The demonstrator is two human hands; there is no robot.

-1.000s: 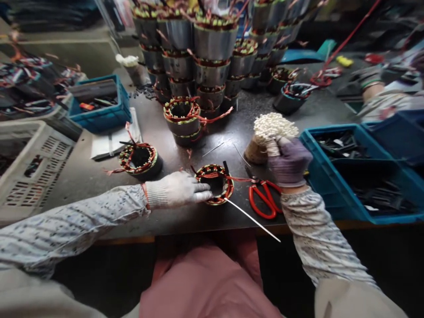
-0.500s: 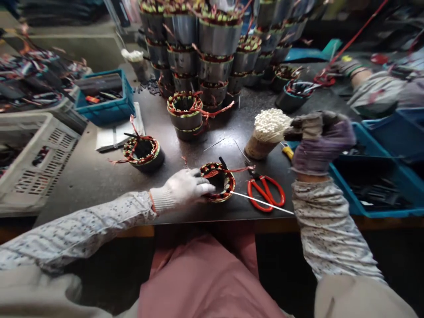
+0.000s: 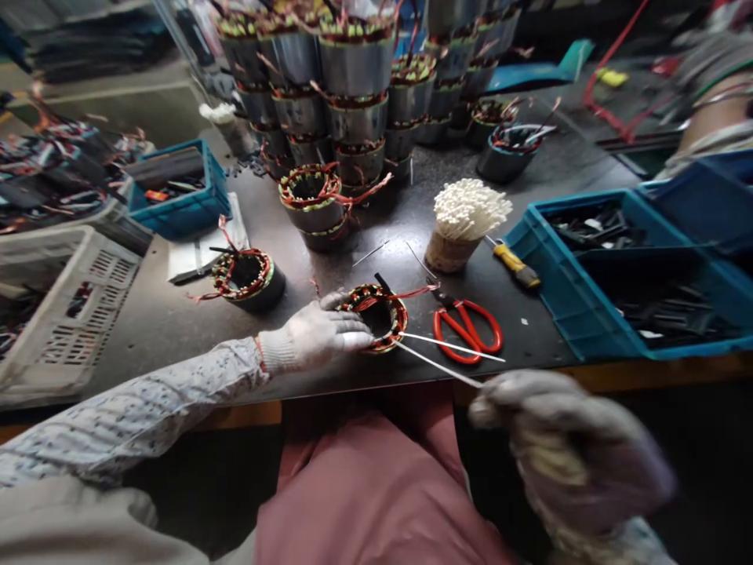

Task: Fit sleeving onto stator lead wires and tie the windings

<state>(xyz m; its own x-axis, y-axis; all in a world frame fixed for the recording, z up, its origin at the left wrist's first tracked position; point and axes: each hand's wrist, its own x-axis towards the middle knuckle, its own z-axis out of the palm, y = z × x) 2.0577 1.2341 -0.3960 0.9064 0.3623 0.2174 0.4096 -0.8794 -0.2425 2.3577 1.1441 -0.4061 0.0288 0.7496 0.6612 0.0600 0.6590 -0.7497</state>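
In the head view a motor stator with copper windings sits near the bench edge. My left hand, in a white glove, grips its left rim, with the fingers reaching over the opening. From the stator's right side run two white cords. One cord ends in the closed fingers of my gloved right hand, which is blurred and low, off the bench edge. The other cord lies loose across a pair of red-handled cutters. My right fingertips partly hide the held cord's end.
A pot of white cords and a yellow-handled tool stand beyond. Stacked stators rise behind. Another stator sits left, near a white crate. Blue bins line the right; a co-worker's arm shows behind them.
My right hand has moved from beside the pot of cords down toward me, and a second white cord now stretches from the stator to it. My left hand stays at the stator.
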